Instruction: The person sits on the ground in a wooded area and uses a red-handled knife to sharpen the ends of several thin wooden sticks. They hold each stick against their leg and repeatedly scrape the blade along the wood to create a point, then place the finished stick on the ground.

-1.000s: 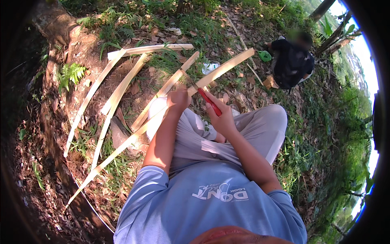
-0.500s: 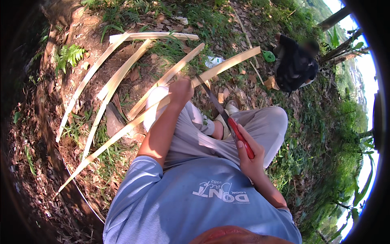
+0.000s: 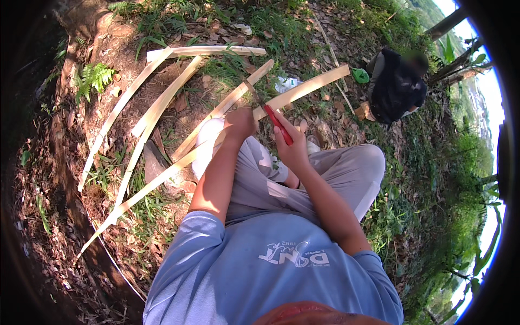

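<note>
My left hand (image 3: 240, 122) is closed round a long pale wooden strip (image 3: 311, 88), which lies slantwise over my left knee. One end of the strip reaches far right, the other down to the ground at the left. My right hand (image 3: 291, 142) grips the red handle of a hand saw (image 3: 279, 124). Its narrow dark blade crosses the strip just right of my left fist, and its tip sticks out beyond the far edge. Whether the blade has cut into the wood is too small to tell.
Several more pale strips (image 3: 157, 111) lie on the leafy ground at the left and ahead. Another person in dark clothes (image 3: 398, 89) sits at the far right, near a green object (image 3: 359, 75). A white packet (image 3: 287, 84) lies behind the strip. A fern (image 3: 96, 79) grows at the left.
My right hand has pushed the saw forward and left, so the handle is now close to the strip and more blade passes beyond it. My left hand stays on the strip.
</note>
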Available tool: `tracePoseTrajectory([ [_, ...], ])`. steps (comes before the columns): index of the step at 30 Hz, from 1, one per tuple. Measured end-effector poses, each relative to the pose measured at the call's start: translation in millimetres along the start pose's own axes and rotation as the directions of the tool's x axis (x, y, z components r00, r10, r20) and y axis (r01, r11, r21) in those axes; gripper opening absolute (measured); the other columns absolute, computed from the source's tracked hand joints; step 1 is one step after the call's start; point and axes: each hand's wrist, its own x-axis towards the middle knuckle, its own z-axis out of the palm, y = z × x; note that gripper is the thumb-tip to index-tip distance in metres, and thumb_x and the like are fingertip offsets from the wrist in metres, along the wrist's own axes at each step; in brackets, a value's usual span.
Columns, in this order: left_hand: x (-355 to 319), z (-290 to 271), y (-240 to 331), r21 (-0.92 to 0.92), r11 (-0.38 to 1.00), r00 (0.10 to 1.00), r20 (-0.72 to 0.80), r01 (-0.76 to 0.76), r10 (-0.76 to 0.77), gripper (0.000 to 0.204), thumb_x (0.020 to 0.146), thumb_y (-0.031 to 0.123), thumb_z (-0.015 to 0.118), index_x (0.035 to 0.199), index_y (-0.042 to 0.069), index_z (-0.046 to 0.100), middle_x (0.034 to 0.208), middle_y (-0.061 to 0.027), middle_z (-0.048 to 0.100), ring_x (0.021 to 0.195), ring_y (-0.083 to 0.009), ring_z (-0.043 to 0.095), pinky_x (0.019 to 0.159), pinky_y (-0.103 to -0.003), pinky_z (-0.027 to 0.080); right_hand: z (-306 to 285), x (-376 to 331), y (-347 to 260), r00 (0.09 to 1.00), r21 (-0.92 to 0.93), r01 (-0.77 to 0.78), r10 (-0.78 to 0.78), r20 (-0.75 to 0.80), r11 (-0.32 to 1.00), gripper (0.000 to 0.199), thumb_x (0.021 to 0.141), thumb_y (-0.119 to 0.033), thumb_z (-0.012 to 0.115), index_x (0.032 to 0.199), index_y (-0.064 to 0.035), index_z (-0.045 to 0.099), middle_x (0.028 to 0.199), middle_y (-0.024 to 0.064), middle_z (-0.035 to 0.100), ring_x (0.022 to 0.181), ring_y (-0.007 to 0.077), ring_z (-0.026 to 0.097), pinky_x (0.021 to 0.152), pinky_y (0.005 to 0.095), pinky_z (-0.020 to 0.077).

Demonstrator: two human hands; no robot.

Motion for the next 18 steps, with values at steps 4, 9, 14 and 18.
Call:
tracePoseTrajectory([
  [4,2.5,-4.1,-4.0,-0.017,1.000,0.995,0.096,0.027,-0.025,0.039,0.090,0.030,0.072,0.118,0.005,0.076,0.113,-0.0193,0.080,0.108,-0.0389,0.077,0.095,-0.050,0.061,-50.7,-89.0,-42.1,0.983,-0.084,-0.174,0.177,0.039,0.981,0.046,0.107,-0.010,0.064,0.152,-0.0024,0.062,0.110,0.0173,0.080,0.087,0.0152,0.072,0.085,0.0310,0.0557],
  [9,-0.3,0.0,0.3,-0.088,0.996,1.000,-0.007,-0.009,0.008,0.030,0.087,0.023,0.071,0.108,0.002,0.076,0.107,-0.0227,0.079,0.101,-0.0437,0.078,0.092,-0.054,0.061,-115.1,-159.8,-106.7,0.993,-0.270,-0.101,0.113,0.026,0.957,0.049,0.104,-0.005,0.062,0.153,-0.0014,0.061,0.114,0.0202,0.080,0.088,0.0181,0.077,0.081,0.0310,0.0564],
  [14,-14.5,11.8,2.7,-0.005,0.998,0.974,-0.217,-0.061,0.058,0.031,0.086,0.017,0.070,0.110,-0.004,0.071,0.087,-0.0219,0.078,0.081,-0.0412,0.078,0.075,-0.052,0.063,-92.5,-116.7,-113.9,0.981,-0.210,-0.167,0.184,0.061,0.963,0.048,0.104,-0.006,0.064,0.152,-0.0029,0.062,0.109,0.0232,0.080,0.083,0.0208,0.078,0.076,0.0329,0.0581],
  [18,-18.5,29.2,6.9,0.056,0.998,0.961,-0.273,-0.037,0.051,0.033,0.089,0.019,0.068,0.114,-0.004,0.067,0.083,-0.0176,0.079,0.076,-0.0381,0.079,0.070,-0.050,0.063,-18.5,-15.2,-31.0,0.999,-0.100,-0.035,0.036,0.005,0.994,0.044,0.105,-0.008,0.066,0.149,-0.0031,0.065,0.100,0.0207,0.078,0.075,0.0176,0.069,0.071,0.0321,0.0555],
])
